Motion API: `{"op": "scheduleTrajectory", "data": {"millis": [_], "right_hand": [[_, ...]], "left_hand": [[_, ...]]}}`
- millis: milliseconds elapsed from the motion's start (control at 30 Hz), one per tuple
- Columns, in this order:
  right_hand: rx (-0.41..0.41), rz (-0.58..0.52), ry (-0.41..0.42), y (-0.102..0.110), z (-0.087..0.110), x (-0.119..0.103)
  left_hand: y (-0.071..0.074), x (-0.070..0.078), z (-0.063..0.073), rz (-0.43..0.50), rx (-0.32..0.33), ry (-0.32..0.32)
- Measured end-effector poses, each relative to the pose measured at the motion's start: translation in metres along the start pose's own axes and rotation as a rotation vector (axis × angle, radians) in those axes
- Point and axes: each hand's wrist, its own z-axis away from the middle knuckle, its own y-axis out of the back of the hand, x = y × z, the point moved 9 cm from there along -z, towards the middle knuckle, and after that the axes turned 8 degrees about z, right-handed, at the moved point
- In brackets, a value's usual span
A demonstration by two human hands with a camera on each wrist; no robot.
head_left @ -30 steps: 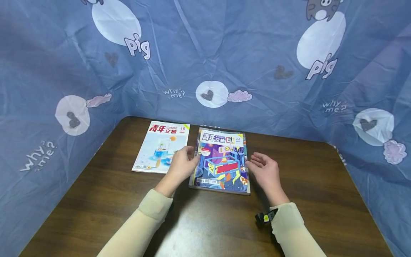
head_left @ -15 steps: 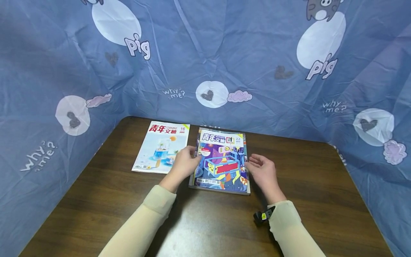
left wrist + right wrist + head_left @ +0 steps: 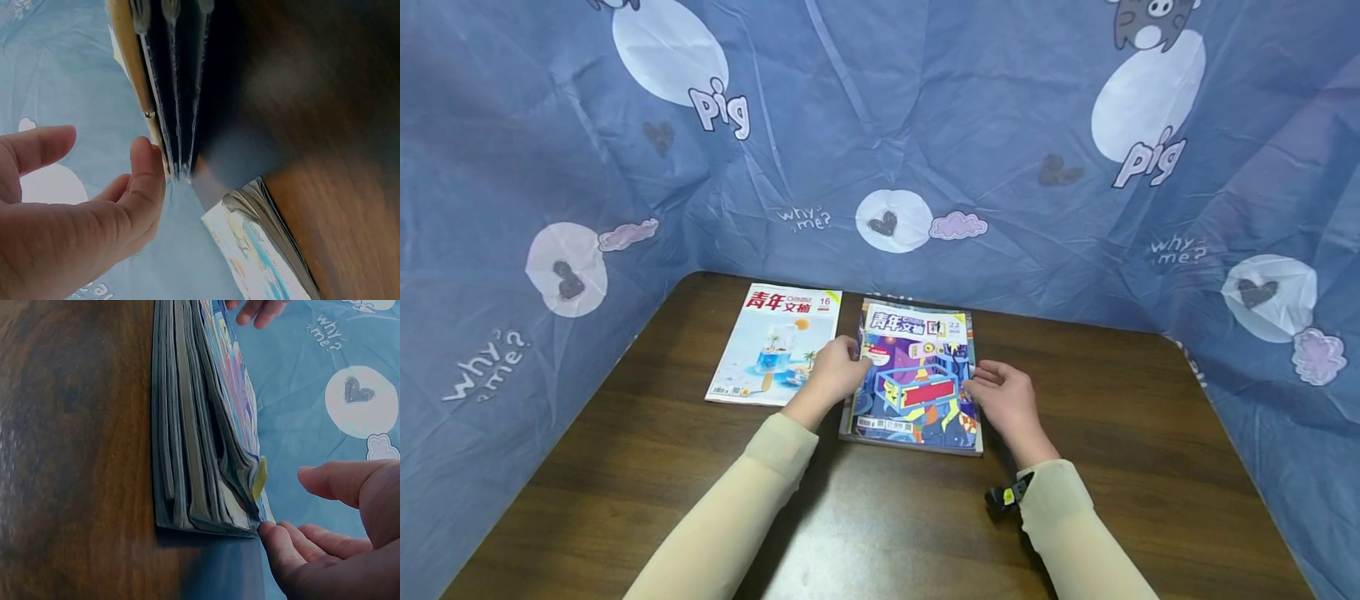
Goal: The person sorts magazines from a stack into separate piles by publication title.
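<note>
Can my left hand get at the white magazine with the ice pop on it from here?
Probably yes: the left hand is at the left edge of the magazine stack, close to the white magazine, and nothing appears to lie on that cover.

**Stack of Magazines and Single Issue Share a Table**

The table before me shows dark brown wood grain, round-cornered at its far end, light glinting at the frame's bottom centre. Mid-frame, the stack lies flat, purple-and-blue cover uppermost, its layers not quite flush. Left of centre, the white-covered issue lies face up, just beside the stack but apart from it.
</note>
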Motion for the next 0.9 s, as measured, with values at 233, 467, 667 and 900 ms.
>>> {"op": "scheduleTrajectory", "data": {"millis": [233,467,667,900], "right_hand": [[-0.017,0.004,-0.037,-0.001,-0.001,0.001],[-0.038,-0.029,-0.080,-0.004,-0.001,0.001],[-0.037,-0.053,-0.087,-0.002,-0.003,0.002],[-0.051,-0.049,-0.089,-0.004,-0.001,0.003]], "left_hand": [[-0.006,-0.002,-0.004,0.008,-0.025,0.051],[-0.010,-0.008,-0.011,0.033,-0.047,0.112],[-0.010,-0.017,-0.024,0.191,-0.046,0.193],[-0.012,-0.030,-0.034,0.275,-0.069,0.305]]}}
